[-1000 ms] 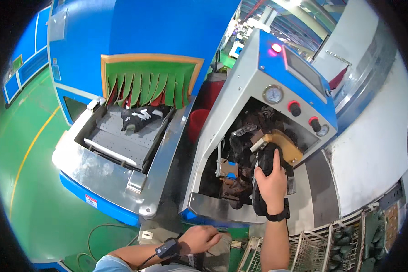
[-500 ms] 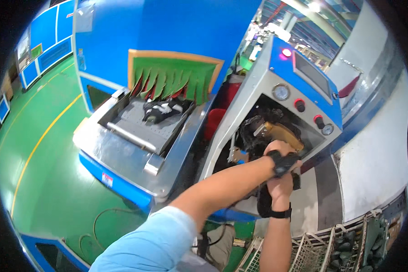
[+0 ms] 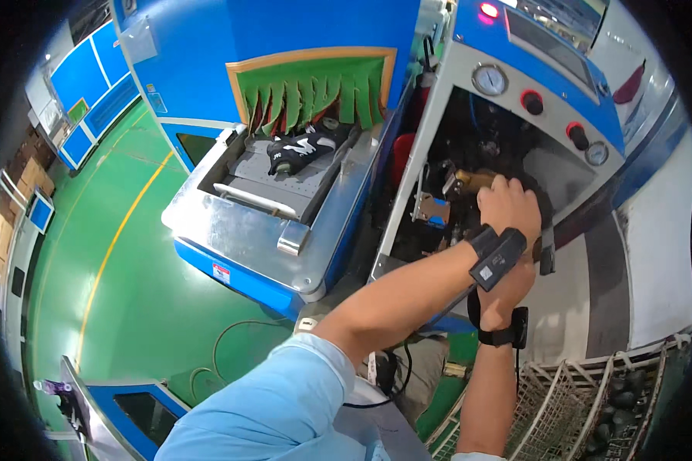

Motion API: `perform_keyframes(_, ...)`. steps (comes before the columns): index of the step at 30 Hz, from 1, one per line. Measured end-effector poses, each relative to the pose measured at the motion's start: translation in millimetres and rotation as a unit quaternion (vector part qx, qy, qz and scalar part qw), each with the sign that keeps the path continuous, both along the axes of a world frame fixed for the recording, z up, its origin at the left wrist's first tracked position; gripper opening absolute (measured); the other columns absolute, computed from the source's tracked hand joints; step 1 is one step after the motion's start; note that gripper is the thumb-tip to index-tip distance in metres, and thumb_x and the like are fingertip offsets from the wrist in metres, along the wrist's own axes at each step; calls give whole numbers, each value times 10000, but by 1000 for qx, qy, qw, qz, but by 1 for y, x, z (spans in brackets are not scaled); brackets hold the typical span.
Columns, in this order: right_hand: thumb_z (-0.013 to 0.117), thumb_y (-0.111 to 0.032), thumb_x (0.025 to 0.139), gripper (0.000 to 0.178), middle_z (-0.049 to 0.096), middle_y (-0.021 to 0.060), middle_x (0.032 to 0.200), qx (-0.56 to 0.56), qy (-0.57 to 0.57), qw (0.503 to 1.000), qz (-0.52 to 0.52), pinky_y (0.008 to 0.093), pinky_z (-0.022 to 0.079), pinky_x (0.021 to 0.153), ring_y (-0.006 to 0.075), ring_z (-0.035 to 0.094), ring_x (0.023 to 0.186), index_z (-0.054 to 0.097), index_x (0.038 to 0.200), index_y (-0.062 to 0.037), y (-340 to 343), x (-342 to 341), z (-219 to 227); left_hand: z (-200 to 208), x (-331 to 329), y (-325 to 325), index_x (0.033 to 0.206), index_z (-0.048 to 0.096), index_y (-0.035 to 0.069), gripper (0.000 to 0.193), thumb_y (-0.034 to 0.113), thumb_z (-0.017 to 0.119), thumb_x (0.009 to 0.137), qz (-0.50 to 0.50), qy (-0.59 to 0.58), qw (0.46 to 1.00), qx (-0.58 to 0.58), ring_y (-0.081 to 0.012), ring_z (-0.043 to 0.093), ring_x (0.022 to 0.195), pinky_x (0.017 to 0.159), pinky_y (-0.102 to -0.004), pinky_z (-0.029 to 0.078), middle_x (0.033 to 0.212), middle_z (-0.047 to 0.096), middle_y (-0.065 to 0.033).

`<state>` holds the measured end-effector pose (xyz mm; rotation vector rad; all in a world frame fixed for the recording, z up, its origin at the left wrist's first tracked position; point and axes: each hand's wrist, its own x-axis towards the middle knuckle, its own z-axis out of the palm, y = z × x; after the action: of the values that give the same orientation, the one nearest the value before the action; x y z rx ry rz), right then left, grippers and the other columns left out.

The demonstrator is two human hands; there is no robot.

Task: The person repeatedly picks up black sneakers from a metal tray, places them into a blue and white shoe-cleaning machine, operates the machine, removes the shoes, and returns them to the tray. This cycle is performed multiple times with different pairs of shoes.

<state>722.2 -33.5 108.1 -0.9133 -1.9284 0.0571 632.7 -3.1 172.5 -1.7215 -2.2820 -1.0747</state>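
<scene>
My left hand point(image 3: 509, 206) reaches into the open front of a grey and blue machine point(image 3: 507, 104). Its fingers curl down beside a tan block point(image 3: 473, 181) in there, over something dark whose kind is hidden. Below the left wrist, partly covered by it, is my right hand point(image 3: 509, 292); its fingers are out of sight. Dark material shows beside both hands, too covered to name. A black wrist device point(image 3: 500, 260) sits on my left wrist, and a black band point(image 3: 498, 336) circles the right.
Left of the hands, a black shoe upper with white marks point(image 3: 304, 150) lies on a conveyor point(image 3: 265, 180) before a green strip curtain point(image 3: 315, 88). Pressure gauge point(image 3: 490, 79) and red-ringed knobs point(image 3: 532, 102) line the machine face. Wire racks point(image 3: 546, 407) holding dark pieces stand at lower right.
The view has shifted, so the conveyor and machine sit farther right. My left hand's fingers are now seen over the machine opening, with both arms still crossed at the wrists.
</scene>
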Motion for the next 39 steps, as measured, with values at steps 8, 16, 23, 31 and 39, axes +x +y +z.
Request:
perform_keyframes(8, 849, -336, 849, 692, 728, 217, 1221, 19, -32, 999, 31, 434, 574, 900, 408, 722, 1053, 592, 1355, 58, -24, 23, -19, 16, 13, -67, 1007, 721, 74, 230, 269, 740, 886, -31, 4, 996, 80, -337, 633, 1054, 814, -456, 552, 1117, 661, -134)
perform_keyframes(16, 810, -390, 871, 902, 598, 319, 1421, -43, -122, 990, 50, 516, 527, 1041, 498, 635, 1256, 414, 1508, 111, -123, 103, -35, -97, -25, -210, 1586, 372, 24, 864, 690, 485, 1048, -274, -649, 701, -111, -330, 649, 1243, 918, -434, 587, 1406, 600, -262)
perform_keyframes(23, 787, -378, 924, 900, 539, 296, 1482, -419, -59, 896, 137, 530, 489, 1129, 435, 588, 1345, 347, 1614, -2, -167, 129, -20, -155, -26, -229, 1371, 644, 33, 780, 706, 590, 980, -275, -712, 570, -305, -222, 699, 1019, 831, -331, 538, 1118, 738, -129)
perform_keyframes(31, 665, -184, 1029, 409, 705, 138, 1194, -582, 396, 640, 307, 429, 640, 869, 277, 751, 1008, 575, 1390, -14, -37, 8, 31, -118, -73, -245, 1255, 725, -8, 545, 428, 776, 932, -226, -438, 796, -351, -215, 698, 1014, 959, -387, 531, 1091, 776, -113)
perform_keyframes(39, 830, -21, 893, 765, 605, 129, 1479, -374, 338, 850, 151, 302, 456, 1123, 148, 566, 1322, 471, 1565, 50, -69, 147, 51, -189, -55, -258, 1269, 683, -9, 475, 360, 759, 978, -211, -470, 810, -279, -192, 648, 981, 900, -337, 516, 1113, 714, -97)
